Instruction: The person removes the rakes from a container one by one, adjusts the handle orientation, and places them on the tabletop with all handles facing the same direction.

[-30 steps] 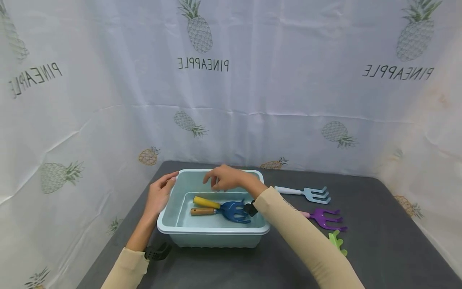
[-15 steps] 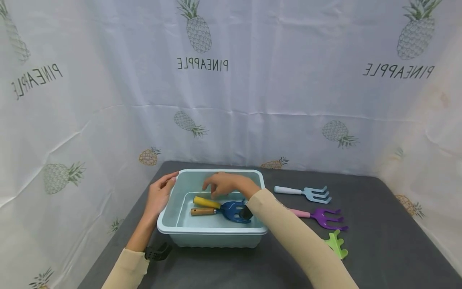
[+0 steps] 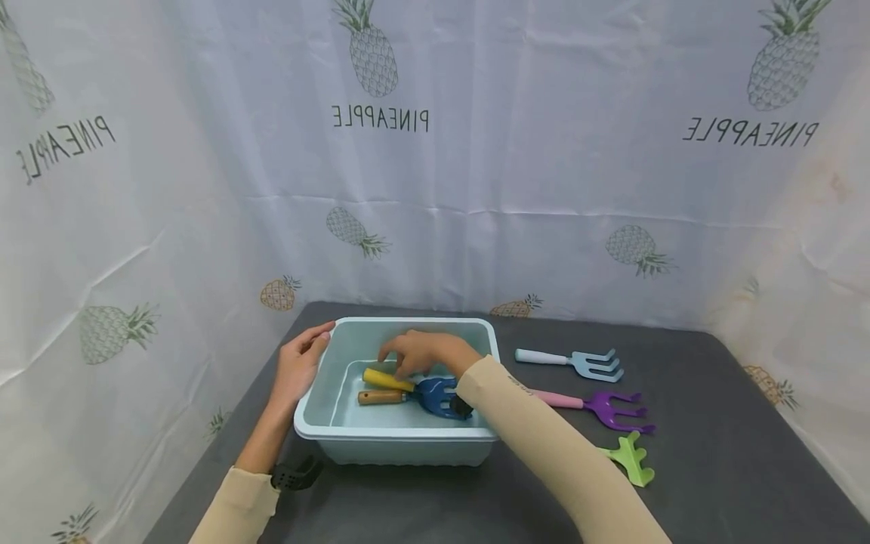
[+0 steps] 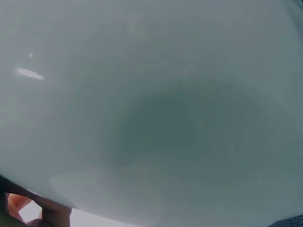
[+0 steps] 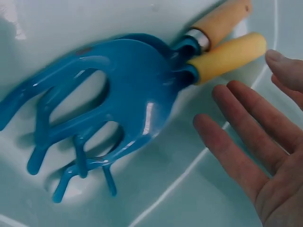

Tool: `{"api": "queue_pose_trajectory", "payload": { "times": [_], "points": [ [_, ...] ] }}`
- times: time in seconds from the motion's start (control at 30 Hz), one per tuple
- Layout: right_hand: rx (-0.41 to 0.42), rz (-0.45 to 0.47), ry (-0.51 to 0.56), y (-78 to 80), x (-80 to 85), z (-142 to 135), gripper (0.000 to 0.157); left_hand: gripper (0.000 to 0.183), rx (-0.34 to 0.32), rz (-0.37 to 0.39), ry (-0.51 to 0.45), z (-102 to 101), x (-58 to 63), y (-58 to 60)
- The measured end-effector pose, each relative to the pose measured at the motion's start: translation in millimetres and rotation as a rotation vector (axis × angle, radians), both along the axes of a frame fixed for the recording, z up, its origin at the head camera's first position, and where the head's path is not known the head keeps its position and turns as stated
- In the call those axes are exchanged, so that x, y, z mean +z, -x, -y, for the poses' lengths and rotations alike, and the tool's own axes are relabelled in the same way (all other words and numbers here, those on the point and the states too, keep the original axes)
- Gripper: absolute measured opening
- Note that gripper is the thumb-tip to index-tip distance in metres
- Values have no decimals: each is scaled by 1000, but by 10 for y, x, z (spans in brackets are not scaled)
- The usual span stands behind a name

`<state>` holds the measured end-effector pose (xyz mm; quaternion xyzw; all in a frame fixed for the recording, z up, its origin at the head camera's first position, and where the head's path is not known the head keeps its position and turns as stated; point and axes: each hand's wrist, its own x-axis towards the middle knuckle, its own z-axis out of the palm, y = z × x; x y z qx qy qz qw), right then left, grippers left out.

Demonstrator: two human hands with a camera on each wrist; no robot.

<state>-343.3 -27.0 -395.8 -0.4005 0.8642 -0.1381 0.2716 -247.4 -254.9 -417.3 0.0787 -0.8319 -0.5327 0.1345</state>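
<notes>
A pale blue-green plastic basin [image 3: 397, 452] stands on the dark table. My left hand [image 3: 299, 372] holds its left rim; in the left wrist view the basin wall fills most of the picture, with a few fingers [image 4: 56, 215] at the lower left corner. Inside the basin lie two blue hand rakes, one overlapping the other. The upper rake [image 5: 142, 90] has a yellow handle [image 5: 234, 56]; the other has a wooden handle [image 5: 222, 22]. Over them, inside the basin, hovers my right hand [image 3: 427, 352], its fingers spread near the yellow handle and holding nothing.
Right of the basin lie a light blue hand rake [image 3: 587, 365], a purple rake with a pink handle [image 3: 612, 409] and a green rake [image 3: 632, 457], partly behind my right sleeve. A pineapple-print curtain [image 3: 476, 166] hangs behind the table.
My right hand has come down into the basin, toward the yellow handle. More of the purple and green rakes shows beside the sleeve. My left hand stays at the rim.
</notes>
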Motion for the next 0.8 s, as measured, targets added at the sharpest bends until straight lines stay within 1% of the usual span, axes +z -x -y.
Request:
{"api": "queue_pose_trajectory", "payload": {
  "times": [0.17, 0.3, 0.43, 0.7, 0.8],
  "points": [
    [-15, -8, -49, 4, -39, 51, 51, 45, -3, 4, 0, 15, 9, -9],
    [-6, -46, -83, -11, -85, 76, 53, 45, -4, 5, 4, 17, -10, -15],
    [1, -67, -81, -35, -112, 53, 55, 44, 2, 0, 2, 8, -33, -3],
    [-27, -94, -94, -74, -90, 36, 56, 45, 0, -2, 16, 17, -5, 9],
    [-31, -104, -100, -80, -120, 34, 58, 45, -4, 8, 13, 13, 0, -2]
  ]
}}
